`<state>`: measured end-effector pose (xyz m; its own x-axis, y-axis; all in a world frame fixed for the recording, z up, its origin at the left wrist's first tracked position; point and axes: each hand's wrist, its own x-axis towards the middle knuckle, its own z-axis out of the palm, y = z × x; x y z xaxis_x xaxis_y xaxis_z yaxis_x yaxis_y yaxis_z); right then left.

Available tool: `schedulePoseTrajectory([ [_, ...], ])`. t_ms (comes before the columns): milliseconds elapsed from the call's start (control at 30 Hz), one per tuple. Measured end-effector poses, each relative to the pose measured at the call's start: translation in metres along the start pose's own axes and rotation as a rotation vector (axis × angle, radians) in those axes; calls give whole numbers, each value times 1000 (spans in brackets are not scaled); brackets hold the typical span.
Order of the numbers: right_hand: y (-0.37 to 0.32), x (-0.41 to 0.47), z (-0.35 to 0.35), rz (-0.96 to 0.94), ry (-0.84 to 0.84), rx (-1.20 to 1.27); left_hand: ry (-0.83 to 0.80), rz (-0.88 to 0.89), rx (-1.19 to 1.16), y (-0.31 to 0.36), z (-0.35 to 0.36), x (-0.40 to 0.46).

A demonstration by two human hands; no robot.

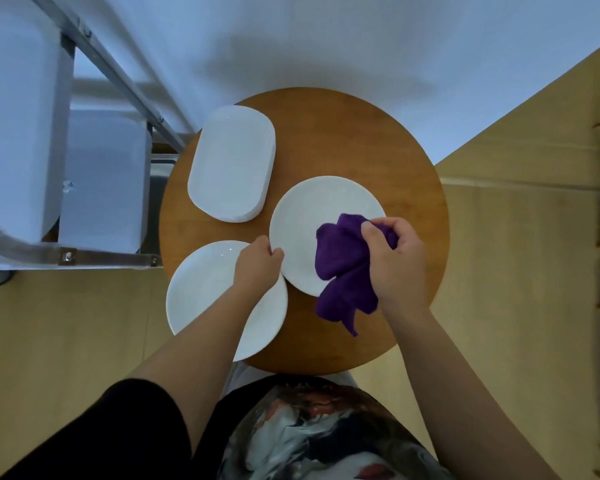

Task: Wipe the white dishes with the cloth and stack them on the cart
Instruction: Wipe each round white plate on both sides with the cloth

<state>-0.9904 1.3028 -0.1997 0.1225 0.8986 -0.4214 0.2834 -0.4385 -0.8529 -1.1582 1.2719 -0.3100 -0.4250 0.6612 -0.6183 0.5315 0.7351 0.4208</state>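
On the round wooden table (378,140), the nearest round white plate (201,299) is lying at seven o'clock, the left forearm crossing over it. The left hand (257,265) is pinching the rim of the central round white plate (312,220), while the right hand (395,261) is gripping the bunched purple cloth (343,268) against it. A stack of oblong white dishes (232,164) is sitting at ten o'clock, and the metal cart (25,133) is standing further left.

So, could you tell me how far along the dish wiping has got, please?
Nothing looks stacked on the cart yet. In hand: the right hand rubs the purple cloth over the middle round plate while the left hand grips its rim. Left to do: the near round plate, the oval platter, then stacking all three from the table.
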Motion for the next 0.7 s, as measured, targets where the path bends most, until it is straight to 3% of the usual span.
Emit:
schedulePoseTrajectory([
  [133,0,10,7,-66,-32,-14,114,-22,-243,6,2,-7],
  [200,4,15,9,-66,-42,-48,149,-118,-426,13,3,-10],
  [267,11,19,11,-35,-68,-72,96,-249,-645,22,4,-12],
  [333,20,22,12,9,-141,-123,31,-271,-751,30,8,-15],
  [467,43,19,17,52,-588,-229,16,-233,-793,38,11,-22],
  [567,64,11,25,-67,-926,-535,58,-198,-730,38,12,-25],
  [700,68,17,25,-377,-719,-770,41,-200,-803,37,13,-27],
])
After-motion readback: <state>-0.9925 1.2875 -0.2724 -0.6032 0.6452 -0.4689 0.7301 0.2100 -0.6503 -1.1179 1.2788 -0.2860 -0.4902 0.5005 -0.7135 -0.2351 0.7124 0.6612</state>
